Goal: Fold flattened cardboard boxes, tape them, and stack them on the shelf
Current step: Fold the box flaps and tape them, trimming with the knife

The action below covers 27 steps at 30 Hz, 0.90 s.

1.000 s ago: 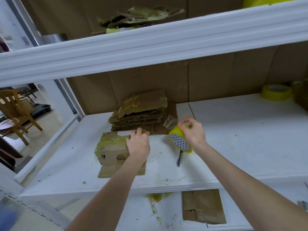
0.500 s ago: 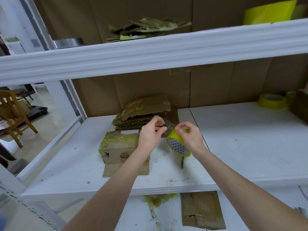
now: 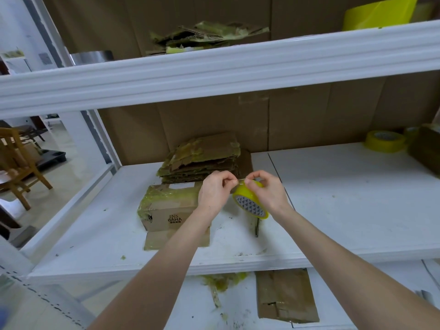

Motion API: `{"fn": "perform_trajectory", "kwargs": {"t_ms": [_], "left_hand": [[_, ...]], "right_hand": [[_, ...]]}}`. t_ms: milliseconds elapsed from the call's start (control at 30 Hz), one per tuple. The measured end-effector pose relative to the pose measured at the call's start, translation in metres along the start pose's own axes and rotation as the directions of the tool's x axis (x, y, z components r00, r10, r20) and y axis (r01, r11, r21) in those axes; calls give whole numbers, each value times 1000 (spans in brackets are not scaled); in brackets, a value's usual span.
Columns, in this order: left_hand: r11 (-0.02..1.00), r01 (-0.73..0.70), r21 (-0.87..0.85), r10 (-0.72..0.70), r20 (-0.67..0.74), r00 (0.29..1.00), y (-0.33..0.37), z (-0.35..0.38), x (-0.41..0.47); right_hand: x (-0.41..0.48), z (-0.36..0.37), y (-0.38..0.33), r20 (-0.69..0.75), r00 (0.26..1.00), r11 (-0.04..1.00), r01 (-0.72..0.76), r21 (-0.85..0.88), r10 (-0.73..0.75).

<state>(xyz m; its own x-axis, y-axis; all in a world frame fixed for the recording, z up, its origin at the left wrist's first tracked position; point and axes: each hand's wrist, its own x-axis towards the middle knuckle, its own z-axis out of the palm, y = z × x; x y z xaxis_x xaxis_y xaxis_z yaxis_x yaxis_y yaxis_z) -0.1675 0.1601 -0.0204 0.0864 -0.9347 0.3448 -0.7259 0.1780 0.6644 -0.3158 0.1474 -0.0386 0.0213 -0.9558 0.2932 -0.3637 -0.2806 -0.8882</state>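
**Holding a tape roll (image 3: 250,203) up over the middle shelf (image 3: 345,210), box parked right below**

So both hands are up in front of the shelf, close together, nearly touching. Right hand (image 3: 270,195) has the yellow tape roll, fingers curled over its top edge with the thumb and forefinger pinching at the rim. Left hand (image 3: 214,195) is just beside it, fingers bunched tight and pinching the tape end (image 3: 241,180), which shows as a thin strip stretched between the two hands.

The folded box (image 3: 166,211) sits on the shelf under the left wrist, near the front, wrapped in yellowish tape along its top left edge, one flap lying flat toward the shelf's lip. Right behind it is a stack of flattened cardboard (image 3: 202,160) against the back wall. A dark narrow tool (image 3: 257,226) lies on the shelf below the roll; can't tell what it is.

Other stuff: a second tape roll (image 3: 384,141) far right on the same shelf, cardboard scraps (image 3: 207,35) on the shelf above, a flat cardboard piece (image 3: 285,296) on the one below, and a wooden chair (image 3: 16,163) off to the left.
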Motion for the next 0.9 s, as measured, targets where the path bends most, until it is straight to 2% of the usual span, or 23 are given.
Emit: {"fn": "perform_trajectory", "kwargs": {"t_ms": [100,400,500,567,633,733,833,900], "left_hand": [[997,-16,78,18,-20,1000,-1,0,0],[996,62,59,-54,-126,991,-8,-7,-2],[995,-14,95,30,-167,985,-8,-13,-3],[993,-18,120,48,-248,968,-12,-21,-5],[991,42,127,2,-331,944,-24,-31,-9],[970,134,201,-57,-349,935,-45,-44,-19],[935,228,271,-121,-361,924,-62,-56,-28],[916,277,289,-159,-373,914,-76,-71,-33]], "right_hand": [[4,2,0,9,1000,999,24,-26,-24],[14,7,3,63,998,1000,11,-13,-10],[19,8,2,8,1000,999,19,-32,-19],[21,7,3,-52,998,994,19,-110,-25],[20,8,6,-21,996,943,70,-324,-81],[19,18,16,168,976,759,214,-615,-140],[20,32,23,298,954,639,240,-730,-18],[22,40,18,304,953,614,234,-754,9]]}}
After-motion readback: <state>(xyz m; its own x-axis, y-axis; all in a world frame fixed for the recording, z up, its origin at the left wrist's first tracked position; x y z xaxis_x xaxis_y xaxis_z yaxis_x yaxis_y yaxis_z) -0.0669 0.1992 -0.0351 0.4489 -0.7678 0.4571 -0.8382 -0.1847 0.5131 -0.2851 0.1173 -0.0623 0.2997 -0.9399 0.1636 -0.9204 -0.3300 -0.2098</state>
